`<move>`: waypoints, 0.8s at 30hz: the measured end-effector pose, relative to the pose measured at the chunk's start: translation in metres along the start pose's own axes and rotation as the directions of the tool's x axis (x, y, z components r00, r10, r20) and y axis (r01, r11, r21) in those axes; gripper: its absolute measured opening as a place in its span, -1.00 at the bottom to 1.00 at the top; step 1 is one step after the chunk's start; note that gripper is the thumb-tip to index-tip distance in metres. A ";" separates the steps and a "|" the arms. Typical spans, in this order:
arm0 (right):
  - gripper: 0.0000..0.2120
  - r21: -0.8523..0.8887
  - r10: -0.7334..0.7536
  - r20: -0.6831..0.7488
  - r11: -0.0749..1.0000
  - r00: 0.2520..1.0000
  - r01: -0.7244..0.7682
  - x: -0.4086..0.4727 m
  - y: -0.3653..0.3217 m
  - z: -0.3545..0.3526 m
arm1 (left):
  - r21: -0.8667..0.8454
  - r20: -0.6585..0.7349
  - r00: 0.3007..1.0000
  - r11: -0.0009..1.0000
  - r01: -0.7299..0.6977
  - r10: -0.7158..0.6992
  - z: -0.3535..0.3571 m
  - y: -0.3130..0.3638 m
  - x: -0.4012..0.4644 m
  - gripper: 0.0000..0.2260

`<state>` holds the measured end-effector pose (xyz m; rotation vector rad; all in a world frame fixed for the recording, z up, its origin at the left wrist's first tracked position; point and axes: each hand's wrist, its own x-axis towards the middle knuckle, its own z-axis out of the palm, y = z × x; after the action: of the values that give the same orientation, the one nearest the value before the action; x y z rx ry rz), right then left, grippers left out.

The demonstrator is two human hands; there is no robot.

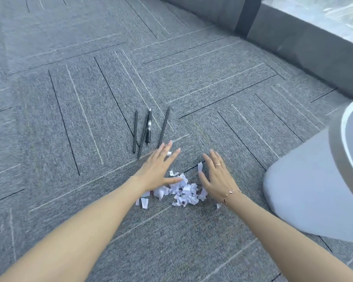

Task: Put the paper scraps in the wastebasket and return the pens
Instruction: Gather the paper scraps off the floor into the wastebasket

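Both hands reach out over a grey carpet (69, 98) patterned with thin dark and pale lines. The left hand (159, 169) is spread flat with its fingers straight and apart, grasping nothing; its palm hovers over or rests on the left edge of a heap of paper scraps (183, 191), and its fingertips point to the far side, towards the pens. A thin ring sits on one of its fingers. The right hand (216, 178) is likewise released, fingers straight and slightly fanned, set just to the right of the heap with the thumb near the scraps; whether it touches them I cannot tell. It wears a ring, and a fine chain bracelet (231, 193) lies round the wrist.

The scraps are small torn white pieces, some with dark print, piled on the carpet between the two hands, with a few stray bits lying to the near left of the pile and one or two just beyond it. Four black pens (148, 129) lie on the carpet just past the left hand's fingertips, roughly side by side and pointing away, the second and third crossing or touching. At the right edge stands a pale grey wastebasket (306, 188) with a lighter rim, near the right forearm. A low grey ledge (293, 37) runs along the far right
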<state>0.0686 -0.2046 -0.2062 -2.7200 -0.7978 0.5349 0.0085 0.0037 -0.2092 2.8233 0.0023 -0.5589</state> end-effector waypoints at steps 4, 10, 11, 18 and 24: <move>-0.43 0.018 -0.112 0.078 0.994 0.991 0.111 0.008 -0.012 0.005 | 0.008 0.059 0.996 0.998 -0.068 0.068 0.005 -0.003 0.003 -0.18; -0.47 0.096 -0.226 0.105 0.972 0.968 0.216 -0.029 -0.041 0.026 | 0.023 0.050 0.985 0.986 -0.166 0.165 0.017 -0.007 -0.037 -0.33; -0.46 0.075 -0.242 0.106 0.969 0.965 0.235 -0.038 -0.044 0.029 | 0.024 0.046 0.981 0.982 -0.187 0.186 0.017 -0.007 -0.044 -0.34; -0.20 -0.139 -0.338 0.082 0.928 0.938 0.346 -0.048 -0.045 0.035 | 0.235 -0.092 0.976 0.957 -0.171 0.197 0.033 -0.027 -0.076 -0.33; -0.15 -0.192 -0.295 0.109 0.931 0.949 0.311 -0.022 -0.057 0.042 | 0.271 -0.207 0.978 0.962 0.030 0.027 0.045 -0.027 -0.073 -0.22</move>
<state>0.0075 -0.1643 -0.2187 -2.6920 -1.3358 0.5158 -0.0772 0.0222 -0.2287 3.1383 -0.0352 -0.2766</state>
